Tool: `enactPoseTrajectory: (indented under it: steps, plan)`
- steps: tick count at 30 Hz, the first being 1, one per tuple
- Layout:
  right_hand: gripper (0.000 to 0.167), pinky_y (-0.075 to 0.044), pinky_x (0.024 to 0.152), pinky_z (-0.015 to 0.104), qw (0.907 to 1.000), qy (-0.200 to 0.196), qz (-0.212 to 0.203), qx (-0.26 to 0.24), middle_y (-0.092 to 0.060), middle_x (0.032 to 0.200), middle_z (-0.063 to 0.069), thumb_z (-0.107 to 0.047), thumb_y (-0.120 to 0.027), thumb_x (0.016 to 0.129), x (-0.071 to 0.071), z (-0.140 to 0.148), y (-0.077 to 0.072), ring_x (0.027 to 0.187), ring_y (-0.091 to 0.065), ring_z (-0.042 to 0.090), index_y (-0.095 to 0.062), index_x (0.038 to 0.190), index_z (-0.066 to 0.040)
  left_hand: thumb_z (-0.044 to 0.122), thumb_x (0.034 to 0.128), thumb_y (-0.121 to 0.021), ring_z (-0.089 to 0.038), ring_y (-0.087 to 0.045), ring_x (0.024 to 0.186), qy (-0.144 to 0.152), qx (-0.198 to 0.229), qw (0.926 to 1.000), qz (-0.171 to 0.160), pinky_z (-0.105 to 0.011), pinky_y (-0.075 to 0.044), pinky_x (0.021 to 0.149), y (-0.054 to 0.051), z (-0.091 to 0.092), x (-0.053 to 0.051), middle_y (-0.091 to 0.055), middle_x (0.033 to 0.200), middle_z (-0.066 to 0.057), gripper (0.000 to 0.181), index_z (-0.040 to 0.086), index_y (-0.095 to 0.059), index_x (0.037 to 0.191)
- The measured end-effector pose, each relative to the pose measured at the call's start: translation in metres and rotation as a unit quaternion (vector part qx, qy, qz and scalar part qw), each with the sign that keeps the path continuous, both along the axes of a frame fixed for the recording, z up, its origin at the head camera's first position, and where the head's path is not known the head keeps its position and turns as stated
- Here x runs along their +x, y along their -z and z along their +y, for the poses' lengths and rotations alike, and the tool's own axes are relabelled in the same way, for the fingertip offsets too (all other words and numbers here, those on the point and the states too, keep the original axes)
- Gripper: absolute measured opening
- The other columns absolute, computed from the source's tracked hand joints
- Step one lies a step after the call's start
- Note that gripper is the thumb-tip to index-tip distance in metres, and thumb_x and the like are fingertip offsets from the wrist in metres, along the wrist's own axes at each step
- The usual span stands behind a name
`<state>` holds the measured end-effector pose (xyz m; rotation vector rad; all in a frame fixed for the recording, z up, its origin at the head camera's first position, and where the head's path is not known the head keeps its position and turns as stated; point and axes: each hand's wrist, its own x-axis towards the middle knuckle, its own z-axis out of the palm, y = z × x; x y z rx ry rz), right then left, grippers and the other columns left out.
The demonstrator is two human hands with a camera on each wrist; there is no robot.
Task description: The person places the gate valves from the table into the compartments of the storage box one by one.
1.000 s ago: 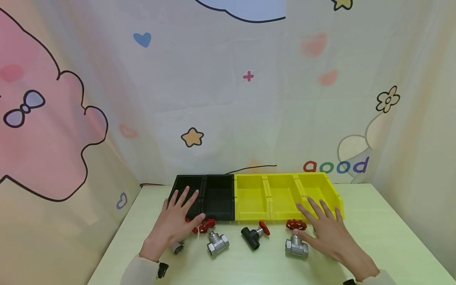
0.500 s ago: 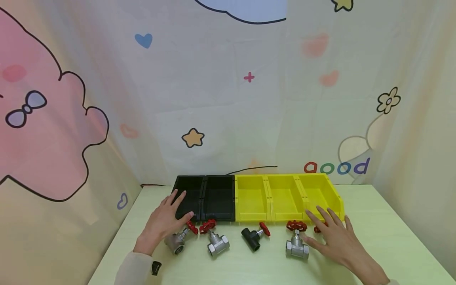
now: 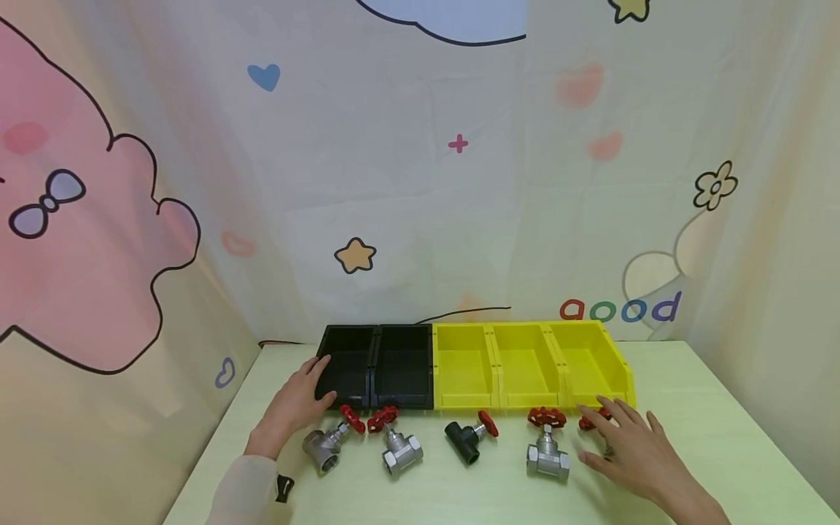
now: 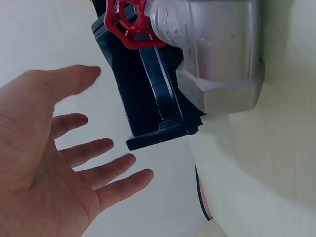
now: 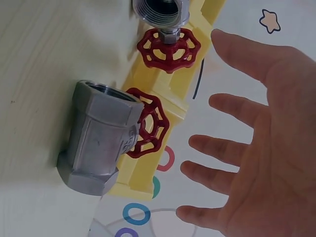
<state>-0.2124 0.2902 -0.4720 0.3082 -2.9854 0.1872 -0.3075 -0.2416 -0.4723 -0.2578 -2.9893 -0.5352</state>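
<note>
My left hand [image 3: 292, 410], fingers spread, hovers beside the left black bin [image 3: 344, 375], above and left of a silver Y-shaped valve with a red handwheel [image 3: 323, 450]. The left wrist view shows the palm [image 4: 44, 163] holding nothing, apart from that valve [image 4: 222, 49]. My right hand [image 3: 635, 456] is over the rightmost valve, covering most of it; its red handwheel [image 3: 593, 418] peeks out. In the right wrist view this silver valve [image 5: 98, 140] stands apart from the spread fingers. Between the hands lie two silver valves [image 3: 402, 452] [image 3: 547, 459] and a black valve [image 3: 464, 440].
Along the back of the pale table [image 3: 485, 503] runs a row of bins: two black ones on the left, three yellow ones [image 3: 466, 399] on the right. A printed curtain [image 3: 420, 182] hangs behind. A small black piece [image 3: 284, 487] shows by the left sleeve.
Both hands have drawn back and lower, the left one moving leftward and the right one rightward. The leftmost valve is now uncovered. The valves and bins stay in place.
</note>
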Motion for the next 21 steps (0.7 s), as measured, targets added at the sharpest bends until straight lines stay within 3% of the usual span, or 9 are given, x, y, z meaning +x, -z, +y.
enactPoseTrajectory:
  steps: [7,21]
  plan:
    - [0.07,-0.032,0.095,0.077,0.9993,0.01,-0.035,0.009,-0.052,0.139,0.022,-0.052,-0.078,0.074,0.001,0.005,0.003,0.121,-0.049,0.05,-0.062,0.133,-0.018,0.02,0.0931,-0.066,-0.05,-0.05,0.126,-0.009,0.007,0.9999,-0.009,-0.061,-0.042,0.101,0.003,-0.008,-0.007,-0.034,0.152,-0.028,0.072,0.005,-0.03,0.154]
    - [0.058,-0.051,0.083,0.063,0.9988,-0.003,-0.048,-0.004,-0.052,0.138,0.023,-0.038,-0.085,0.071,0.0,0.017,0.01,0.108,-0.06,0.043,-0.067,0.122,-0.018,0.006,0.0914,-0.064,-0.048,-0.052,0.123,-0.024,0.01,0.9996,-0.01,-0.057,-0.045,0.1,0.006,-0.012,-0.018,-0.048,0.139,-0.032,0.064,-0.005,-0.036,0.148]
